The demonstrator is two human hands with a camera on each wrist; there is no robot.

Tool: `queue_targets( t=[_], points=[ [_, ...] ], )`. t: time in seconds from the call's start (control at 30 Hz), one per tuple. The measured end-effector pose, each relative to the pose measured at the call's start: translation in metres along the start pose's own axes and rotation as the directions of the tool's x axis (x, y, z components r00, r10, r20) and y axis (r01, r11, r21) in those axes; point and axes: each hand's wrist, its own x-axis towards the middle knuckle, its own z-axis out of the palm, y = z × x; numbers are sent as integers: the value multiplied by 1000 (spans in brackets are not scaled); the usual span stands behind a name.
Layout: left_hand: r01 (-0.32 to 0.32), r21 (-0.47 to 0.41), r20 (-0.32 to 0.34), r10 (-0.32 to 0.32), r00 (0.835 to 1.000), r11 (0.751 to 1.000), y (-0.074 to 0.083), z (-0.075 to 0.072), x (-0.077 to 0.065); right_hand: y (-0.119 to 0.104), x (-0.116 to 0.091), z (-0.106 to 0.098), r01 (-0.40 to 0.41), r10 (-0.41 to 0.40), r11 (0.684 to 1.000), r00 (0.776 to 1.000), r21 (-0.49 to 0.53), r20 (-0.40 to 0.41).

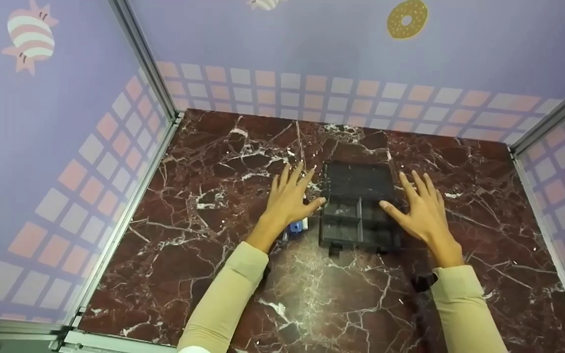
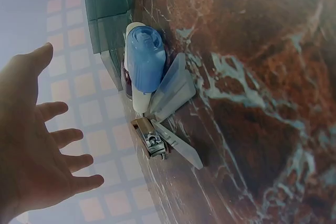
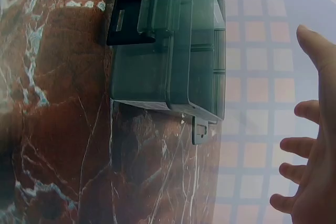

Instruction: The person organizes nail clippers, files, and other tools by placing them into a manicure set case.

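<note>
A dark translucent compartment box (image 1: 360, 223) lies on the table, its near compartments uncovered and a flat dark panel (image 1: 358, 179) at its far side. My left hand (image 1: 288, 198) hovers just left of the box, fingers spread, holding nothing. On the other side, my right hand (image 1: 422, 211) is held in the air with its fingers apart, also without anything in it. Beside the box, partly hidden by the left hand in the head view, sit a blue-and-white object (image 2: 146, 61), clear plastic pieces (image 2: 176, 90) and a small metal piece with a brown side (image 2: 151, 137).
Red-brown marbled tabletop (image 1: 204, 274) spreads around the box. Purple panels with a checked border (image 1: 341, 93) enclose the left, back and right. A black latch (image 3: 128, 19) sticks out from the box's near side.
</note>
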Motion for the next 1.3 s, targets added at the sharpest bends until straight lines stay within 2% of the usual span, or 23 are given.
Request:
queue_targets(
  t=[0.33, 0.47, 0.6, 0.8, 0.93, 1.07, 1.3],
  points=[
    [-13, 4, -1, 13, 1000, 1000, -3, 1, 3, 10, -4, 0, 17, -15, 999, 999, 50, -37],
    [-7, 2, 6, 7, 1000, 1000, -7, 0, 3, 12, -6, 3, 6, -4, 998, 1000, 70, -24],
    [-7, -24, 18, 7, 1000, 1000, -11, -3, 3, 17, -9, 8, -20, 21, 990, 1000, 137, -4],
    [-63, -100, 31, 66, 997, 993, -24, -3, 1, 25, -13, 22, -51, 43, 960, 998, 276, 35],
    [-64, -140, 32, 69, 997, 988, -34, -3, -4, 27, -17, 32, -76, 66, 944, 997, 320, 41],
    [-30, -133, 49, 37, 998, 991, -46, -3, -11, 27, -19, 38, -94, 88, 921, 996, 378, 33],
    [51, -46, 68, -48, 997, 998, -64, 0, -27, 26, -21, 46, -135, 131, 843, 990, 521, 45]
  ],
)
